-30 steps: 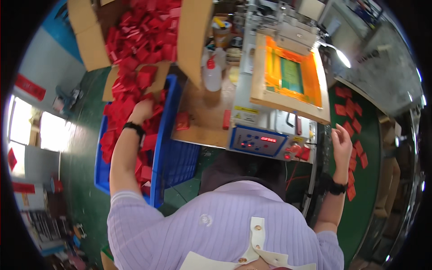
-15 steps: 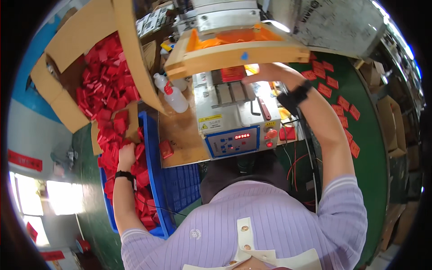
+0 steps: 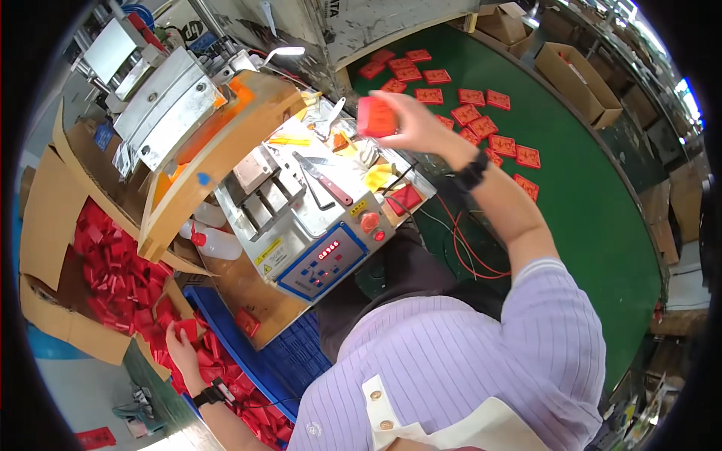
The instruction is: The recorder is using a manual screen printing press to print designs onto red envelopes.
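Observation:
My right hand [image 3: 421,128] is raised over the right side of the bench, closed around the edge of a small flat red box [image 3: 376,118], slightly blurred. At the lower left my left hand [image 3: 183,358] rests among loose red boxes [image 3: 113,263], its fingers and thumb closed about one red box [image 3: 186,328]. Between my hands stands a screen-printing machine [image 3: 259,244] with a lit control panel [image 3: 320,259]. Its wooden screen frame [image 3: 218,161], smeared with orange ink, is tilted above the metal fixture [image 3: 271,199], which has no box in it.
A cardboard carton [image 3: 45,218] and a blue plastic crate [image 3: 226,327] hold the red boxes. Printed red boxes [image 3: 466,114] lie spread on a green surface [image 3: 579,218]. A knife [image 3: 331,183], a hex key [image 3: 314,189] and a white bottle [image 3: 214,240] are on and beside the machine.
My right hand has moved from the fixture out to the right with a red box, which has left the fixture. My left hand has shifted within the pile. The whole view has turned rightward.

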`<move>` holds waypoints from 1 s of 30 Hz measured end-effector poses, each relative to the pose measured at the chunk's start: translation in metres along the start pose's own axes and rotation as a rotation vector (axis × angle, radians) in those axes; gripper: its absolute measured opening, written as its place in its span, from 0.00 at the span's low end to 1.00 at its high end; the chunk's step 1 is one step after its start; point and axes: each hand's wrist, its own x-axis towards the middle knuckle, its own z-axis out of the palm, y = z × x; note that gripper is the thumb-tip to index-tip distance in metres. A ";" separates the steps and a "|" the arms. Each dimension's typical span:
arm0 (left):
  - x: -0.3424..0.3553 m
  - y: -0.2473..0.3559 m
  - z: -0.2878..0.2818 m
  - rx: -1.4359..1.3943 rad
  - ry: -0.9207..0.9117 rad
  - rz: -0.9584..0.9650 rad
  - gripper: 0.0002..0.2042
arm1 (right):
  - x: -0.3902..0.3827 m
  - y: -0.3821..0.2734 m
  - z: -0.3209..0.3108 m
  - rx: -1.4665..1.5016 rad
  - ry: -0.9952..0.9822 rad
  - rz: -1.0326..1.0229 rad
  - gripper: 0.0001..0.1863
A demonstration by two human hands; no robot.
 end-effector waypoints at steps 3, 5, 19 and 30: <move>0.014 0.058 -0.024 -0.351 0.040 0.030 0.17 | -0.073 0.106 -0.038 -0.221 0.163 0.336 0.43; 0.021 0.092 -0.039 -0.346 -0.007 0.104 0.18 | -0.112 0.154 -0.062 -0.393 0.222 0.586 0.41; 0.102 0.299 -0.011 -1.725 -0.405 -0.116 0.16 | -0.122 0.124 0.040 0.404 0.132 0.833 0.21; 0.145 0.318 0.009 -1.709 -0.464 -0.104 0.14 | -0.144 0.157 0.083 0.319 0.250 0.597 0.06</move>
